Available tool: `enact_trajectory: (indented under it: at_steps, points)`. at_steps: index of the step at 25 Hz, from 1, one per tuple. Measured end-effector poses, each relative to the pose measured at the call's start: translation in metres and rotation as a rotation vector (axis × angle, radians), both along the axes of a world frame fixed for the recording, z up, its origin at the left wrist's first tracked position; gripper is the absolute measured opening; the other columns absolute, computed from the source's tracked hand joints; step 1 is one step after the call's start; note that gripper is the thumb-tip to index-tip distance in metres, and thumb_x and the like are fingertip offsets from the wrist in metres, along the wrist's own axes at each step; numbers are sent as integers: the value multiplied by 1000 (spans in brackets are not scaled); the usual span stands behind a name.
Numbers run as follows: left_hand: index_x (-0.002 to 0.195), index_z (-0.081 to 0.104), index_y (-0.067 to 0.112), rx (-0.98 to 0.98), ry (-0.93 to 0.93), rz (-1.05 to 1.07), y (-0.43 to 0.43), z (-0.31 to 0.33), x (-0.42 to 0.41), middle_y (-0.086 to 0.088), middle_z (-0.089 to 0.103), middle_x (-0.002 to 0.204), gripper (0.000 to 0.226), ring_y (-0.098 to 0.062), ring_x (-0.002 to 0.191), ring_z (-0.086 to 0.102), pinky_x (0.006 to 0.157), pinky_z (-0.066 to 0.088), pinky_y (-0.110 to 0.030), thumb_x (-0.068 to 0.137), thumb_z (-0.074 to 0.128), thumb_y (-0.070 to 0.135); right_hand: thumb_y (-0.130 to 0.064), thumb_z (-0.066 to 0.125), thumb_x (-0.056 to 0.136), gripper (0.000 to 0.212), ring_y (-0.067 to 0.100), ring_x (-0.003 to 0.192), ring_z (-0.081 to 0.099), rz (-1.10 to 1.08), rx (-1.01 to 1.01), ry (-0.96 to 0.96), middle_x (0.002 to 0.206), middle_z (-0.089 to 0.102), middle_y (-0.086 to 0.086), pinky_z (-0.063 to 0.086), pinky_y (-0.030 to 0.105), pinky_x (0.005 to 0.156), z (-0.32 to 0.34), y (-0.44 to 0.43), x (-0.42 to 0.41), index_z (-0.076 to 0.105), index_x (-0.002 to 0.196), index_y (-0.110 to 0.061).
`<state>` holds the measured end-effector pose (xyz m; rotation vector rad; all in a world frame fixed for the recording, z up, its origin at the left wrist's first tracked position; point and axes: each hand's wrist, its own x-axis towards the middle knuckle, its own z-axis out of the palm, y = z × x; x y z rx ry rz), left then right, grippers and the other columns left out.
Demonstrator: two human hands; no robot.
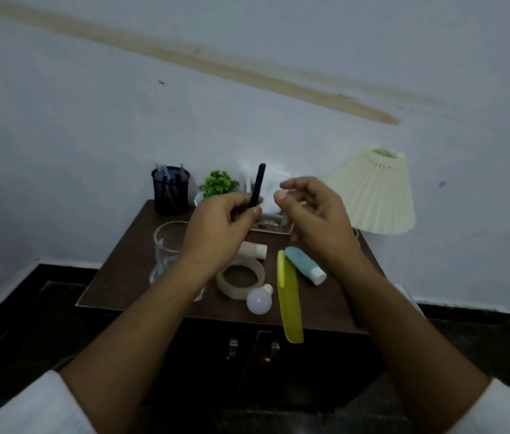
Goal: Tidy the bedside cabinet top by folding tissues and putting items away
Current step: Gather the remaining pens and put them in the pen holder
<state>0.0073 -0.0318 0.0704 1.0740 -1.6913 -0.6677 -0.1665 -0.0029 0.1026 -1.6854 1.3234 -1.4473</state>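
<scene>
My left hand (219, 233) grips a black pen (257, 183) upright above the brown cabinet top (122, 277). Just to its right my right hand (310, 217) hovers with loosely curled fingers and holds nothing. Behind the pen, white tissues (274, 180) stick up from a box mostly hidden by my hands. A black mesh pen holder (170, 191) with several pens stands at the back left. On the top lie a tape roll (241, 278), a white bulb (259, 300), a yellow comb (290, 296), a blue tube (305, 267) and a small beige bottle (255, 248).
A clear glass (166, 245) stands at the left, partly behind my left wrist. A small green plant (217, 184) sits at the back. A cream pleated lamp shade (376, 195) fills the back right corner. Two cabinet door handles (252, 349) show below the front edge.
</scene>
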Motion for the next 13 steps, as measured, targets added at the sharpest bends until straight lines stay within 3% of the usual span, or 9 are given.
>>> enact_trajectory:
  at_steps: [5, 9, 11, 13]
  points:
    - [128, 69, 26, -109, -37, 157, -28, 8, 44, 6, 74, 108, 30, -10, 94, 67, 84, 57, -41, 99, 60, 28, -11, 70, 93, 11, 22, 68, 68, 183, -45, 104, 80, 70, 7, 53, 32, 50, 37, -69, 61, 69, 103, -6]
    - [138, 59, 27, 81, 250, 275, -56, 15, 87, 10, 63, 117, 40, -5, 103, 60, 98, 50, -31, 101, 56, 40, -6, 68, 91, 12, 25, 78, 74, 161, -43, 66, 80, 69, 12, 59, 37, 56, 34, -120, 97, 64, 102, -8]
    - [121, 66, 27, 213, 464, 283, -65, 16, 103, 12, 63, 107, 28, -5, 102, 60, 104, 50, -39, 103, 52, 43, -6, 66, 91, 14, 24, 79, 75, 114, -72, 97, 78, 71, 9, 61, 40, 58, 28, -144, 109, 63, 104, -12]
    - [90, 61, 33, 264, 544, 326, -71, 14, 115, 14, 61, 93, 21, -6, 93, 59, 103, 51, -44, 104, 49, 44, -7, 63, 93, 15, 21, 80, 74, 69, -110, 130, 78, 72, 7, 63, 39, 60, 22, -166, 121, 64, 106, -14]
